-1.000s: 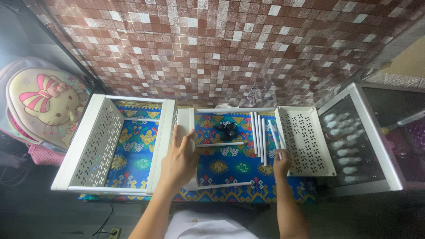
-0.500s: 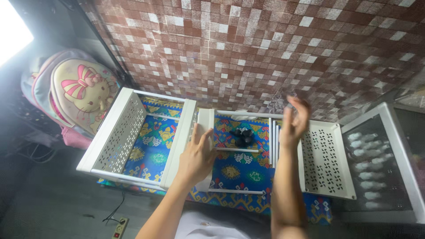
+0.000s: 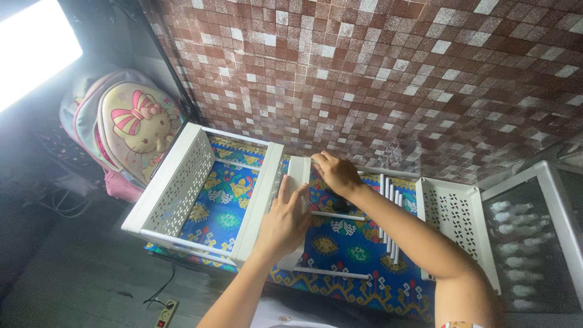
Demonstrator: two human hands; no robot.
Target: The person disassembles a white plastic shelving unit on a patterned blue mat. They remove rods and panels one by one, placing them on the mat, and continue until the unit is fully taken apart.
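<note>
A narrow white side panel (image 3: 299, 172) stands on edge on a colourful patterned mat (image 3: 340, 246), with thin white rods running from it to the right. My left hand (image 3: 285, 222) lies flat against this panel, fingers spread, holding it. My right hand (image 3: 337, 174) reaches across, and its fingers are curled over the panel's far top end. My right forearm covers part of the mat, and the small black parts behind my right hand are mostly hidden.
A white perforated shelf frame (image 3: 176, 185) stands just left of the panel. Several loose white tubes (image 3: 389, 209) and a flat perforated white panel (image 3: 456, 222) lie to the right, then a white-framed glass surface (image 3: 540, 231). A cartoon backpack (image 3: 133, 124) sits far left. A tiled wall rises behind.
My right hand has left the tubes at the right, swung up and come down on the far end of the upright panel. The left hand has stayed on the panel. The view has shifted left.
</note>
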